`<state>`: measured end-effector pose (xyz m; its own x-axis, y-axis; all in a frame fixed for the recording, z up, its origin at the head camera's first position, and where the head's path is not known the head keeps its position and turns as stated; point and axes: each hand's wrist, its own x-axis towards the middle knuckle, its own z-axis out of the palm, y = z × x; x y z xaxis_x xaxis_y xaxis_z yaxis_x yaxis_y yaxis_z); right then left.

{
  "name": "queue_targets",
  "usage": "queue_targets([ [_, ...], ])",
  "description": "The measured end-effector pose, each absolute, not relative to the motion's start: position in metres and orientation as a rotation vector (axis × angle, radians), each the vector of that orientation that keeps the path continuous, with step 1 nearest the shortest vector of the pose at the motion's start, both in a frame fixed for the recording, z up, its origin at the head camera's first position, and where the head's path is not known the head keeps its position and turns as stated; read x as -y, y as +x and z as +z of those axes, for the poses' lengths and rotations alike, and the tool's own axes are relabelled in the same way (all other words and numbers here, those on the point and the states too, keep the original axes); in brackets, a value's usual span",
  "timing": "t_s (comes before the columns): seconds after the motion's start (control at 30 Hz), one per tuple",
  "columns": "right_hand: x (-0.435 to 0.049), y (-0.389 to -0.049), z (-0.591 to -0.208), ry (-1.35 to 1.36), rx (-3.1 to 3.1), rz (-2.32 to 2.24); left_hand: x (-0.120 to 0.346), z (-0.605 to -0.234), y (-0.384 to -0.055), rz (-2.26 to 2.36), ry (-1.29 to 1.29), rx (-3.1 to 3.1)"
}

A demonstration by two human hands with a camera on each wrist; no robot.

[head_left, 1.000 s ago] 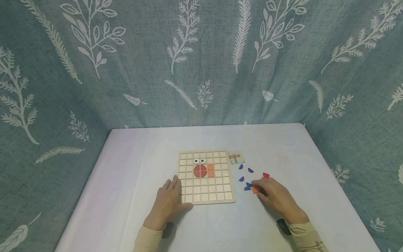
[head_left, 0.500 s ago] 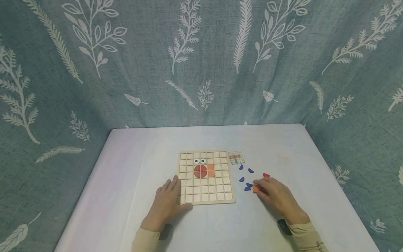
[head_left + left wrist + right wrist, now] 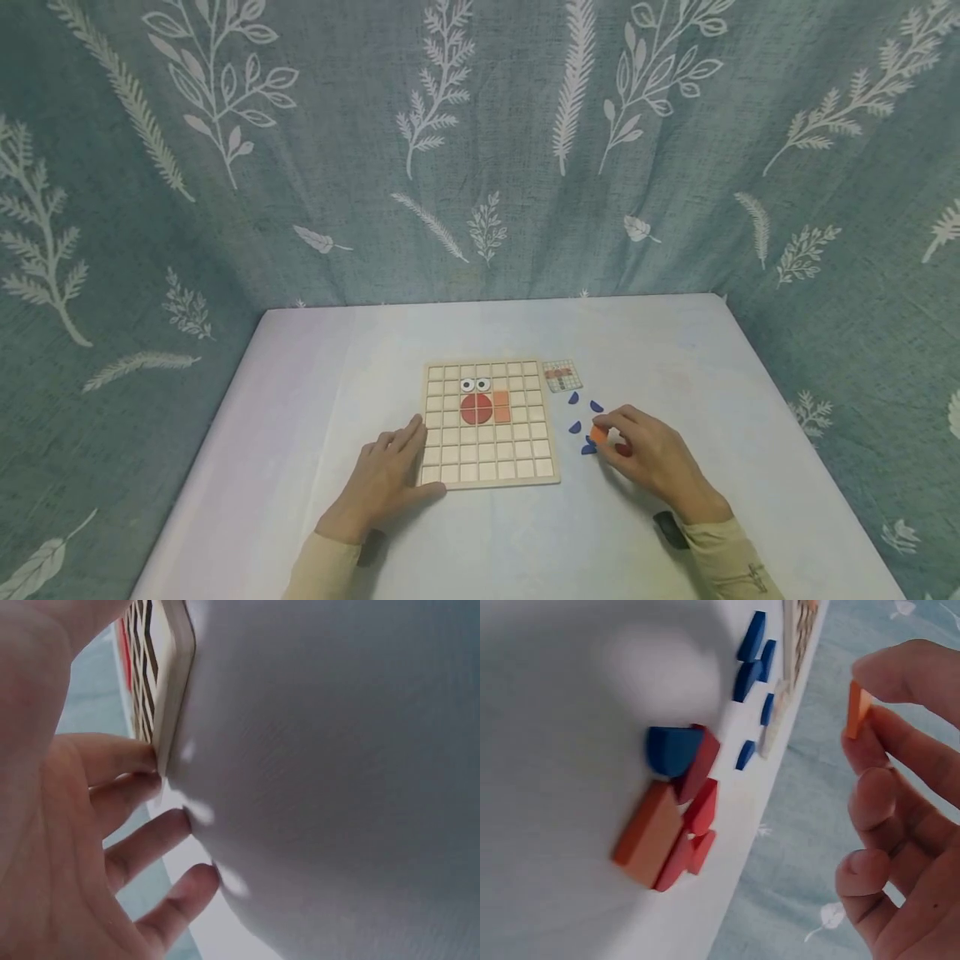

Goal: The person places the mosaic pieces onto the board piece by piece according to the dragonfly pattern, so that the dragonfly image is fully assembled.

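Note:
A square wooden grid board (image 3: 504,482) lies on the table, bearing two eye pieces (image 3: 476,385), a red circle of quarter pieces (image 3: 476,409) and two orange squares (image 3: 502,407). My left hand (image 3: 386,473) rests at the board's near left corner, fingertips against its side edge. Between thumb and fingertips, my right hand (image 3: 654,454) pinches an orange square tile (image 3: 857,709), held above the table to the right of the board. Below that hand, the right wrist view shows another orange tile (image 3: 651,836) beside red pieces (image 3: 701,806) and a blue piece (image 3: 671,750).
A small pattern card (image 3: 562,376) lies against the board's upper right side. Several blue half-round pieces (image 3: 574,427) are scattered between the board and my right hand. A patterned teal curtain (image 3: 480,167) surrounds the white table (image 3: 375,333) at the back and sides.
My right hand has picked up the orange tile from beside the blue pieces and shifted slightly up and left. My left hand has slid slightly left along the board's corner.

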<state>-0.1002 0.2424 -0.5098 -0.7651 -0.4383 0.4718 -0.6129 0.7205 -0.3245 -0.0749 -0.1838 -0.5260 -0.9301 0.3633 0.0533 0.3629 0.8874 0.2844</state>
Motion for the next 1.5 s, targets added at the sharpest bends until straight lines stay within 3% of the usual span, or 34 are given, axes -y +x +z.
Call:
queue_targets([
  [0.53, -0.212, -0.120, -0.498, 0.941, 2.401, 0.767, 0.185, -0.524, -0.074, 0.668, 0.547, -2.900],
  [1.0, -0.154, -0.145, -0.503, 1.119, 2.311, 0.825, 0.183, -0.521, -0.077, 0.654, 0.505, -2.895],
  [1.5, -0.086, -0.175, -0.502, 1.036, 2.325, 0.913, 0.180, -0.517, -0.079, 0.656, 0.489, -2.904],
])
